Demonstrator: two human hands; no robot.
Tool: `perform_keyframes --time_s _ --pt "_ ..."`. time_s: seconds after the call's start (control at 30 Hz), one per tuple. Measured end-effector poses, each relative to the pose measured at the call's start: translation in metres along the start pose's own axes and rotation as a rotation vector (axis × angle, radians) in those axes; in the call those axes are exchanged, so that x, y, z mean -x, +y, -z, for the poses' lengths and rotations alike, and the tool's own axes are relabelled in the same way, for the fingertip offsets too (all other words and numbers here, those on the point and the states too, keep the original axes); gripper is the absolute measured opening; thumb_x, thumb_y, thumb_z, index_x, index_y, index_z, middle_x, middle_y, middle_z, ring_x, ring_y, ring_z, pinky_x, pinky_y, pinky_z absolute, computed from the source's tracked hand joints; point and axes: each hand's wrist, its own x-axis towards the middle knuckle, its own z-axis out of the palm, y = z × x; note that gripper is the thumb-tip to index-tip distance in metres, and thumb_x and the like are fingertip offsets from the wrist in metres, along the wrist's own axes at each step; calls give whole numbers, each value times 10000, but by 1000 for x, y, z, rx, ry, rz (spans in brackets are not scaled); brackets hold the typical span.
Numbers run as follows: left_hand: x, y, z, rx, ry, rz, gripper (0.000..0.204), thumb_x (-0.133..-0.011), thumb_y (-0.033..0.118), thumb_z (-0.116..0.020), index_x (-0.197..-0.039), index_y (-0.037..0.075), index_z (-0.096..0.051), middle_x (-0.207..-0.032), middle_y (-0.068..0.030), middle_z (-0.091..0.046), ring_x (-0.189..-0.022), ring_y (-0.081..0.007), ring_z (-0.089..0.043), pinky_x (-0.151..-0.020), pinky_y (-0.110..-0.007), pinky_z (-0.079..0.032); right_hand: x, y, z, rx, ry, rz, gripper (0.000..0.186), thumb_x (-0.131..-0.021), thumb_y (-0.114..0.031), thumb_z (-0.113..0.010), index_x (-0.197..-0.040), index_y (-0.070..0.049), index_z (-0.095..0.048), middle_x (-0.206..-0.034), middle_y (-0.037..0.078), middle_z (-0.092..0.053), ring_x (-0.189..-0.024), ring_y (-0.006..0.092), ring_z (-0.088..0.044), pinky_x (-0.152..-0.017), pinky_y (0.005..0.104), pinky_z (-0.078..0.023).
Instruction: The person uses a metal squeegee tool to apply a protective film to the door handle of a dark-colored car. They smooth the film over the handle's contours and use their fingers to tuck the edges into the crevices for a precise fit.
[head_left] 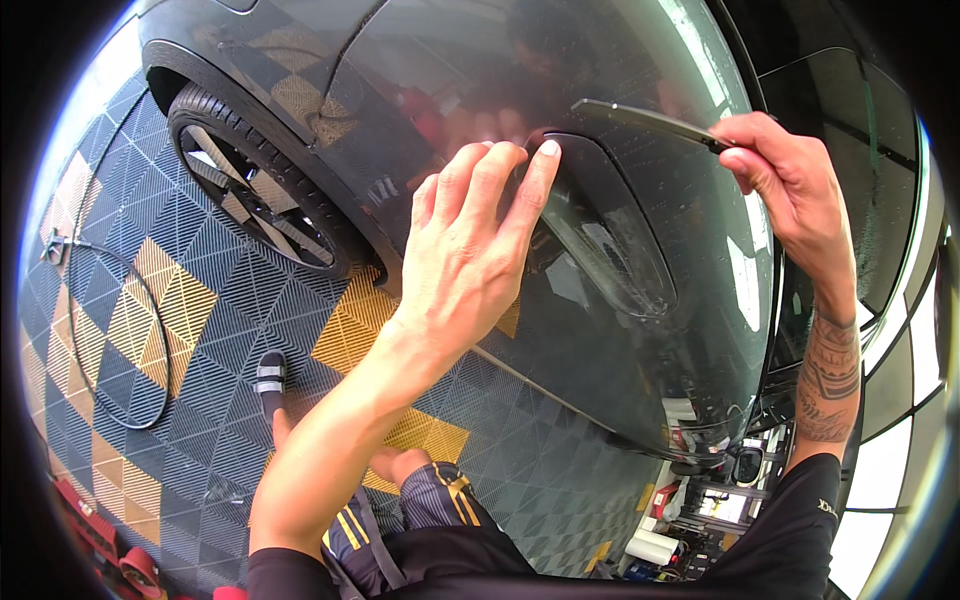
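The dark grey car door (560,360) has a wet-looking, glossy surface with droplets. My left hand (465,225) is open over it, the index finger stretched out and its tip at the upper left end of the door handle (625,215). The other fingers bend loosely against the panel, holding nothing. Up and to the right, my right hand (785,185) pinches one end of a thin, flat blade-like tool (645,122) between thumb and fingers. Its narrow tip points left, above the handle. Whether that tip touches the paint, I cannot tell.
A black-tyred wheel (250,185) stands at the left under its arch. A dark hose (165,370) loops over the grey and yellow tiled floor (170,300). Red equipment (110,550) sits at lower left. Crowded supplies (690,510) stand at lower right. Dark glass (840,150) rises at upper right.
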Motion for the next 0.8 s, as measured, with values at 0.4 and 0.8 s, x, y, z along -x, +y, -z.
perform_keyframes --time_s 0.4,0.8 --pt "-1 4 0 13 2 23 646 -701 27 -597 -1329 144 -504 -1207 -82 -468 -1142 -257 -443 -929 -428 -376 -21 -6 -2 321 -18 259 135 -809 35 -633 -938 0 -652 -949 77 -645 -729 135 -611 -508 215 -406" --pt "-3 4 -2 45 44 46 743 -627 -74 -602 -1331 147 -516 -1163 -92 -480 -1136 -283 -463 -944 -409 -401 -22 -10 -6 328 0 272 108 -794 12 -653 -901 18 -634 -886 106 -623 -745 244 -626 -652 310 -500"
